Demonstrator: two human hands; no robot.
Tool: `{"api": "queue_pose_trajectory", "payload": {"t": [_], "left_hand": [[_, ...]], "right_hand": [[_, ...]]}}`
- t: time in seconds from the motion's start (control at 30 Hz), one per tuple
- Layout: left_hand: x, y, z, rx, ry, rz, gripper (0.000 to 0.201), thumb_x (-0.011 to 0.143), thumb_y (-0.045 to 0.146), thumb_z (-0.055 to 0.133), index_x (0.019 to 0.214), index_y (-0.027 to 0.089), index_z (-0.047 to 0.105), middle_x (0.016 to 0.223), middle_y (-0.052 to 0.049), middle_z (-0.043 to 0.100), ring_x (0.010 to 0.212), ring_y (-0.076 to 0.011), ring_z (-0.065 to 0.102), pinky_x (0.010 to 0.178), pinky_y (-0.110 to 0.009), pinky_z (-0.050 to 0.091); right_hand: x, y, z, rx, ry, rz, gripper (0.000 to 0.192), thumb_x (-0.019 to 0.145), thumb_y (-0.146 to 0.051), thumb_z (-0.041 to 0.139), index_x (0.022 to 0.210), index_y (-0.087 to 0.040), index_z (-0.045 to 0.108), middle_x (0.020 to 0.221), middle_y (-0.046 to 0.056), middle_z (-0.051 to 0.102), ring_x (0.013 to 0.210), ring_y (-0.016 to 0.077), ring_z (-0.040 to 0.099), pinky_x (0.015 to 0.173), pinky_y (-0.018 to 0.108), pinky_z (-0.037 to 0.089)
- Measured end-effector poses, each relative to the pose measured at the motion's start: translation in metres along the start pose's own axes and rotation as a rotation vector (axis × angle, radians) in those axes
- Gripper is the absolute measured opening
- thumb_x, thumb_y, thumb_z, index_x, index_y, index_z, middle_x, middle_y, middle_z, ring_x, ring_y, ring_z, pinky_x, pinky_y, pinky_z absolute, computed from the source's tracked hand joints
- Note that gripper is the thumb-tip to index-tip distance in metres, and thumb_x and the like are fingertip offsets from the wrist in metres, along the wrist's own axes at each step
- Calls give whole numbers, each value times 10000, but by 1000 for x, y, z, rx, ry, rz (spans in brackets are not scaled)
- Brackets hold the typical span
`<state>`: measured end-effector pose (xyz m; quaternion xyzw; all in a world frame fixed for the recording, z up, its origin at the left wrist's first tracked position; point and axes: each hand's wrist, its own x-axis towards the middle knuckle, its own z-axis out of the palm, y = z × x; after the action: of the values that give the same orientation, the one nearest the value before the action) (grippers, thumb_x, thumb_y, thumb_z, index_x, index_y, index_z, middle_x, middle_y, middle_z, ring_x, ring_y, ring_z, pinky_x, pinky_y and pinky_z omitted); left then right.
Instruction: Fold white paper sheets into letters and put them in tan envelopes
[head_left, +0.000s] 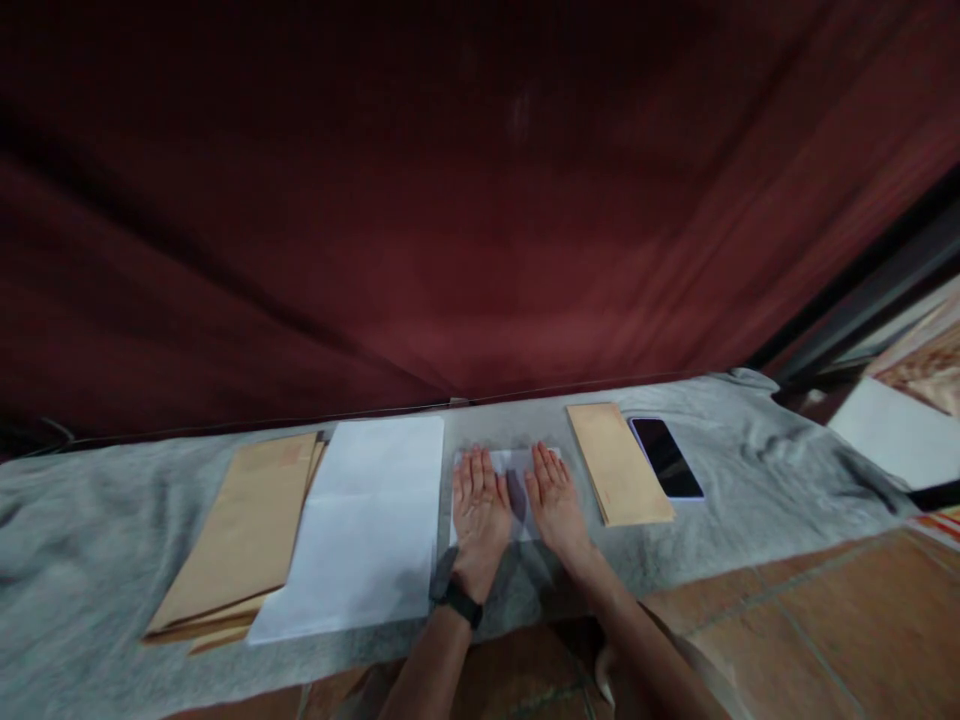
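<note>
A small white sheet of paper (pixel 517 528), perhaps folded, lies on the grey cloth in front of me. My left hand (pixel 481 505) presses flat on its left part, fingers stretched out and pointing away from me. On its right part my right hand (pixel 555 500) also lies flat, fingers extended. Between the two hands a strip of the paper shows, with a shadow on it. Just left of my left hand is a large white sheet (pixel 367 520) with a faint crease across it. To the right of my right hand rests a small stack of brown envelopes (pixel 621 465).
A stack of larger brown envelopes (pixel 244 520) lies at the left, partly against the white sheet. A phone (pixel 666 458) sits at the right. The grey cloth (pixel 772 480) covers the surface. A dark red curtain (pixel 480 250) hangs behind, and a tiled floor (pixel 840 610) shows in front.
</note>
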<state>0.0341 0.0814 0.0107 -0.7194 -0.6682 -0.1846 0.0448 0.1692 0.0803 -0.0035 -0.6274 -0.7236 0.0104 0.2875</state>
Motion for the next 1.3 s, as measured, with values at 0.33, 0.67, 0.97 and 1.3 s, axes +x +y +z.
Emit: {"api": "queue_pose_trajectory", "payload": {"t": [0.33,0.67,0.97,1.3], "left_hand": [[5,-2,16,8,-98,148,574,955,176,337,1524,101,362,1599,-131,353,1516,-260,223,1236,-486,233],[1,-13,7,-33,-12,-9,584,984,272,345,1494,-11,362,1570,-245,347,1499,-303,265,1219,-507,247],[-9,-25,3,-53,46,-24,601,1006,307,333,1477,-64,360,1544,-287,363,1483,-335,295,1197,-509,295],[-12,-25,3,-5,47,-13,598,1002,286,318,1471,-84,354,1540,-294,360,1481,-333,299,1200,-502,291]], "right_hand": [[7,-14,11,-15,-101,-131,508,1070,-342,257,1468,-115,477,1511,128,484,1440,232,387,1201,467,285],[-2,12,8,-205,-42,-82,573,1054,-379,315,1538,-73,342,1557,174,396,1448,291,370,1163,481,322],[-9,22,1,-229,-32,-19,624,1047,-425,327,1521,-20,348,1551,210,393,1449,318,360,1162,491,324],[-18,26,-3,-234,14,8,609,1049,-399,342,1540,-42,310,1550,209,401,1454,314,350,1159,488,342]]}}
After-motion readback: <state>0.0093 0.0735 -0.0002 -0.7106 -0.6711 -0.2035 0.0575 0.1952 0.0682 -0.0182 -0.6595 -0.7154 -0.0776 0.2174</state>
